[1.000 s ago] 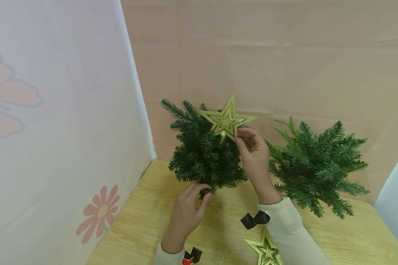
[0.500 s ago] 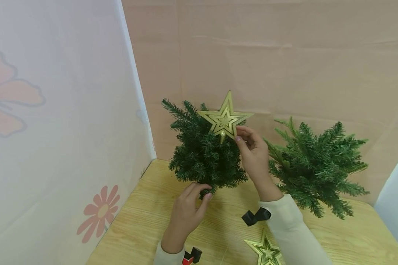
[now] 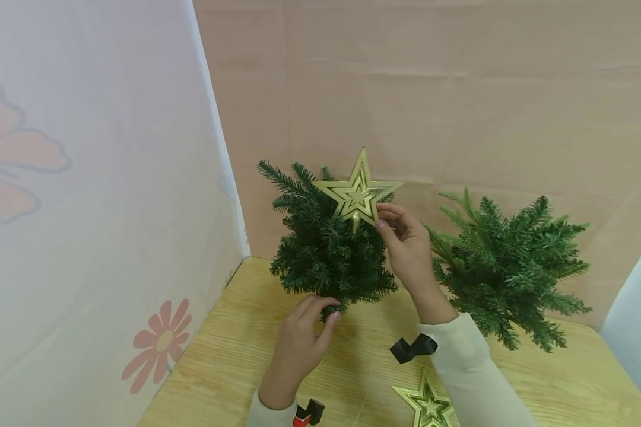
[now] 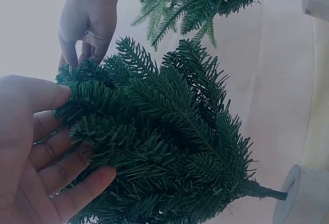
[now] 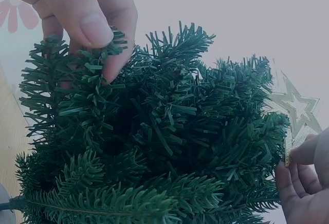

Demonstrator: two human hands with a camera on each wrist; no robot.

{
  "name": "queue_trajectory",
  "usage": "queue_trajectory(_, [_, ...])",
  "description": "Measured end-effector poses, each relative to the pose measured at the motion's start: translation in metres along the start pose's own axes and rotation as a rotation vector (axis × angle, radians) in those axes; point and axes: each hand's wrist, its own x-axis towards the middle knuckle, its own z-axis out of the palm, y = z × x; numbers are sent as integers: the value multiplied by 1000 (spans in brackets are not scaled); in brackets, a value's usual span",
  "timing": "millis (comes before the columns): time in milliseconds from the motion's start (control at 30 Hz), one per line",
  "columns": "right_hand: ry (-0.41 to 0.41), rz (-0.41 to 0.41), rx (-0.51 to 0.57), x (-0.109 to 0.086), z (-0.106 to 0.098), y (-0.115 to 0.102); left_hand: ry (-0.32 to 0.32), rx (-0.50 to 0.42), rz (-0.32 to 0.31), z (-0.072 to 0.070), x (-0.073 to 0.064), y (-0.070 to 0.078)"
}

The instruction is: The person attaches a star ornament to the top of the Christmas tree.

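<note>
A gold star tree topper (image 3: 357, 196), with nested star outlines and a short socket below, stands at the upper part of a small green artificial Christmas tree (image 3: 333, 255). My right hand (image 3: 410, 252) pinches the star's lower right point between thumb and fingers, as the right wrist view also shows. Whether the socket sits over a twig is hidden. Low on the same tree, my left hand (image 3: 301, 338) holds a branch tip (image 5: 97, 75) between thumb and fingers. The left wrist view shows its fingers (image 4: 77, 188) around the needles.
A second artificial tree (image 3: 518, 267) stands to the right. Another gold star (image 3: 428, 404) lies near the front of the wooden table (image 3: 235, 332), beside the right sleeve. In the left wrist view, the tree's stem enters a pale round base (image 4: 295, 198). Walls close in the left and back.
My right hand has shifted the star slightly left, and its top point leans less to the right. The left hand stays in place on the branch.
</note>
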Motion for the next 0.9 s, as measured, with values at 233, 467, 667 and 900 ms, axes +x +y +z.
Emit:
queue_trajectory(233, [-2, 11, 1, -1, 0, 4, -1, -8, -10, 1, -1, -1])
queue_trajectory(467, [-2, -19, 1, -2, 1, 9, 9, -15, -2, 1, -2, -2])
queue_trajectory(667, [8, -35, -36, -5, 5, -4, 14, -18, 4, 2, -2, -1])
queue_trajectory(900, [22, -39, -91, -5, 6, -6, 13, -11, -3, 3, -2, -1])
